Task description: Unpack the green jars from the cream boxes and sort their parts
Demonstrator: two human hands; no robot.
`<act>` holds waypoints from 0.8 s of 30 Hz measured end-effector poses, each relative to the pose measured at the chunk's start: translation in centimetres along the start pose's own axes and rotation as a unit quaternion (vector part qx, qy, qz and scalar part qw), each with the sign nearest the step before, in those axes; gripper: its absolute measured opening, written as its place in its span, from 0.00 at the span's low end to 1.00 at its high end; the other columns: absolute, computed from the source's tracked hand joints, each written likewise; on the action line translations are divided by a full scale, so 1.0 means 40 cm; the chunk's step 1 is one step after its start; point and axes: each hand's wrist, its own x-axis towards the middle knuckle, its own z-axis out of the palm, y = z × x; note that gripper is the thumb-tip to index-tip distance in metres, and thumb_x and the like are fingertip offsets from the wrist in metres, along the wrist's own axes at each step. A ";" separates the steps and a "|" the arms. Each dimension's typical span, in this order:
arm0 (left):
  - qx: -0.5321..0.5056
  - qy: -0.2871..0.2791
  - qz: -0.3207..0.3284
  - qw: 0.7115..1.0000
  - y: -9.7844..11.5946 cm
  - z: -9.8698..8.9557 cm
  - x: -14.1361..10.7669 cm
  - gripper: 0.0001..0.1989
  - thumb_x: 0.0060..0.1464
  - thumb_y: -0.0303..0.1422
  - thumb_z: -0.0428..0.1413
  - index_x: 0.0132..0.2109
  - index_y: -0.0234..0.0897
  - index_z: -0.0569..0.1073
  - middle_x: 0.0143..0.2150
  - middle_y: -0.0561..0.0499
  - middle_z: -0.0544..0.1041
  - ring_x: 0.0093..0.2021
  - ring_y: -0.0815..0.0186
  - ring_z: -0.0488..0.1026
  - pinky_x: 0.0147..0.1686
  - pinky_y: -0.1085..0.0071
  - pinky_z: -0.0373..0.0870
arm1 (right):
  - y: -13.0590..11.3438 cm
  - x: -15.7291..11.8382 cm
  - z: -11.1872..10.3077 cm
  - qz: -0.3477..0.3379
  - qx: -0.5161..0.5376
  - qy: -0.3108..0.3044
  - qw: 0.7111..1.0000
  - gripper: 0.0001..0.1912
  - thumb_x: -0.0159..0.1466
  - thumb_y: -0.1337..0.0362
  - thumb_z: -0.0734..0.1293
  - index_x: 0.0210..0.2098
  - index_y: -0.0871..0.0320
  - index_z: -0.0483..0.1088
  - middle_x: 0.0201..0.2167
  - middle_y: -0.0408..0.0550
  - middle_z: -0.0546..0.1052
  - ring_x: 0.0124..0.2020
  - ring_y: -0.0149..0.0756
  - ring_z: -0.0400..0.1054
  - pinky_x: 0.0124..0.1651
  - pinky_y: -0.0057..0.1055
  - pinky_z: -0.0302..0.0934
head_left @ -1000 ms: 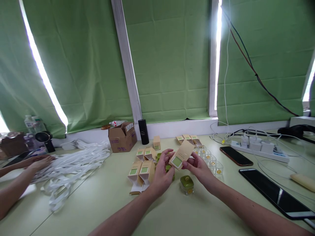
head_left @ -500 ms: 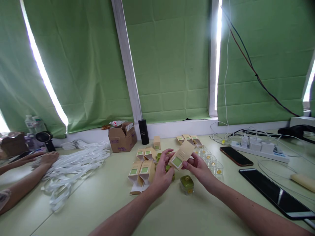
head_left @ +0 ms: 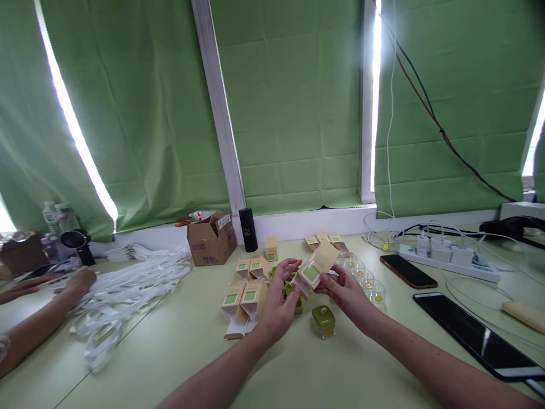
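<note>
Between my hands a small tan cardboard box (head_left: 320,261) with a green square window is held tilted, a flap hanging at its lower end. My right hand (head_left: 347,295) grips its right side between thumb and fingers. On the other side, my left hand (head_left: 279,301) has curled fingers and thumb at the flap end. Just below stands a small clear jar with a green lid (head_left: 323,321). Several green lids (head_left: 275,271) are partly hidden behind my left hand. Left of it lie open tan boxes (head_left: 250,298), and clear jars (head_left: 365,275) stand in rows behind my right hand.
More tan boxes (head_left: 271,249) stand at the back, near a black cylinder (head_left: 248,230) and a brown carton (head_left: 212,241). Phones (head_left: 474,329) and a power strip (head_left: 451,261) with cables lie right. Another person's hands (head_left: 80,281) touch white straps (head_left: 131,284) at left.
The small box has tilted further, and its lower flap now shows folded out near my left thumb. At left, the other person's hands have shifted slightly.
</note>
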 end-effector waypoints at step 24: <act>0.204 0.015 0.110 0.973 -0.048 0.002 -0.014 0.18 0.69 0.31 0.48 0.64 0.43 0.62 0.62 0.40 0.73 0.60 0.57 0.73 0.58 0.56 0.71 | 0.020 0.008 -0.013 0.010 -0.020 0.041 0.999 0.32 0.55 0.44 0.79 0.49 0.55 0.70 0.33 0.44 0.78 0.29 0.31 0.62 0.34 0.30 0.57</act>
